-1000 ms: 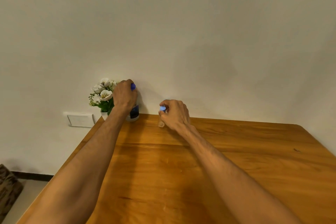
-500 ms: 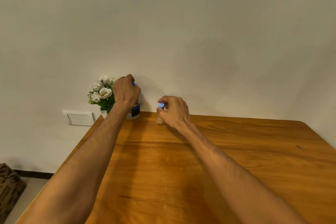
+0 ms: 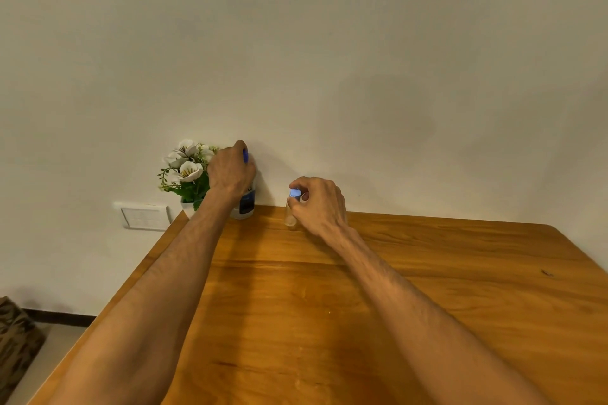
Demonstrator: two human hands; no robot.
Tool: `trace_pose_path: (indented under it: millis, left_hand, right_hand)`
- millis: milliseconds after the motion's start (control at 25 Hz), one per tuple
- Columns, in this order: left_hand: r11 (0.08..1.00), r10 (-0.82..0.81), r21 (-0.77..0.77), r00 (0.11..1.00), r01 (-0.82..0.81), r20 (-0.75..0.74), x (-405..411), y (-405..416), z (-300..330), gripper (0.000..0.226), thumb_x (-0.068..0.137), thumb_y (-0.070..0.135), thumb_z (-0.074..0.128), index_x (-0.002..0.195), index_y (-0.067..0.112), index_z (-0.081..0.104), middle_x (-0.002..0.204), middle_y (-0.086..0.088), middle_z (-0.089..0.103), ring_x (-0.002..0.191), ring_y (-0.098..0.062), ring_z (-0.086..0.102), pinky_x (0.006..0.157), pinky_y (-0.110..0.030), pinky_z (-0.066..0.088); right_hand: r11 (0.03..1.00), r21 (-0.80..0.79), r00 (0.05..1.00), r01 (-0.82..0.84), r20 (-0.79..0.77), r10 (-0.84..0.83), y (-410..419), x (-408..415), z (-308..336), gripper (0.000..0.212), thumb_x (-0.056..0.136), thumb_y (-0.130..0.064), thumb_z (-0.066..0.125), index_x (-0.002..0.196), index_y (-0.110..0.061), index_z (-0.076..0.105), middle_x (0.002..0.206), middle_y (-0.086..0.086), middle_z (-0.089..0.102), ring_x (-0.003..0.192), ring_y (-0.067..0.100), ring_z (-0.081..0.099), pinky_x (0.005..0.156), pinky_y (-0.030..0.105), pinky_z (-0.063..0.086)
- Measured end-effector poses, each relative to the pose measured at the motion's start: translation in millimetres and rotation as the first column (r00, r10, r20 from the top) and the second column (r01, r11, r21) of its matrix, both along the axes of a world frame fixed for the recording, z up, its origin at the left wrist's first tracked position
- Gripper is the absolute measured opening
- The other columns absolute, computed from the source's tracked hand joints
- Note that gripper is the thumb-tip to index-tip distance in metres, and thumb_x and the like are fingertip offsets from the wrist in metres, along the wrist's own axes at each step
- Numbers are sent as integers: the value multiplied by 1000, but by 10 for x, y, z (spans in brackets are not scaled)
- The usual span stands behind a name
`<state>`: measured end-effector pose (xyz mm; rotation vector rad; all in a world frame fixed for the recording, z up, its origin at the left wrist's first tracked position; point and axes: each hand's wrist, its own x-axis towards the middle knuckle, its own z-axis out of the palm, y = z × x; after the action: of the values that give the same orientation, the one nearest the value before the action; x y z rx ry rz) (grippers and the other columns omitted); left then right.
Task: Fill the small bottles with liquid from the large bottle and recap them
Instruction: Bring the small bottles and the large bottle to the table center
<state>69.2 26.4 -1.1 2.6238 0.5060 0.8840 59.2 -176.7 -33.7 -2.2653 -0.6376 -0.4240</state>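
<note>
Table [image 3: 329, 322] far edge | left hand [image 3: 230, 171] grips large bottle [image 3: 245, 205] | right hand [image 3: 320, 204] pinches small bottle [image 3: 290, 217]

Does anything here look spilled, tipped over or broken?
Nothing stands out. The large bottle and small bottle stand upright on the dry wooden table, each gripped by a hand; a tiny dark mark sits near its right edge.

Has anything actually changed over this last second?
Hardly anything. The left hand still grips the large bottle by its top, the right hand still pinches the small bottle at its blue cap. Both bottles remain standing on the table.
</note>
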Motion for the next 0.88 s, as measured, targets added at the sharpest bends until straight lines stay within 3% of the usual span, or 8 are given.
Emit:
trace_pose_path:
  millis: [200, 360, 520, 640, 760, 880]
  left_hand:
    - [998, -60, -3, 997, 60, -54, 26, -141, -109, 31, 103, 29, 51, 127, 10, 49, 102, -16, 67, 84, -35, 63, 76, -49, 60]
    - [997, -47, 61, 989, 56, -139, -23, -191, -229, 59, 88, 23, 73, 132, 14, 35, 108, -16, 61, 85, -37, 65, 72, -46, 60]
    - [992, -61, 101, 989, 75, -132, -147, -263, -227, 60, 87, 19, 74, 131, 13, 34, 109, -20, 63, 84, -38, 66, 74, -50, 62]
    - [988, -148, 42, 987, 151, -67, -423, -472, -245, 58, 89, 30, 74, 128, 13, 35, 109, -20, 64, 83, -39, 67, 73, -51, 62]
    - [954, -301, -18, 953, 301, -28, -808, -818, -260, 63, 88, 39, 78, 130, 19, 35, 110, -18, 66, 86, -35, 67, 70, -41, 58]
    - [903, -429, -36, 903, 428, -22, -1166, -1272, -276, 70, 88, 45, 78, 136, 23, 33, 114, -16, 68, 86, -28, 68, 72, -34, 56]
  right_hand:
    - [1000, 0, 1000, 3, 8, -3, -53, -4, -52, 30, 91, -21, 76, 121, -14, 77, 113, 3, 78, 98, 17, 71, 88, 25, 53]
    - [999, 20, 999, 25, 23, -25, -95, 0, -81, 30, 90, -19, 76, 119, -14, 77, 112, 4, 79, 96, 18, 71, 87, 24, 52]
    - [999, 25, 999, 33, 28, -34, -154, -8, -72, 32, 91, -20, 75, 123, -14, 77, 120, 3, 78, 100, 18, 72, 93, 29, 56]
    - [999, 42, 998, 32, 49, -34, -313, -108, -26, 31, 92, -19, 73, 122, -14, 78, 122, 2, 78, 100, 19, 73, 90, 28, 57]
    - [997, 57, 996, 50, 70, -54, -650, -321, 74, 25, 92, -19, 73, 116, -14, 79, 109, 5, 80, 92, 19, 73, 86, 32, 62]
    - [996, 54, 995, 72, 72, -76, -1174, -628, 112, 29, 92, -19, 75, 121, -14, 77, 110, 5, 79, 91, 15, 73, 84, 27, 60]
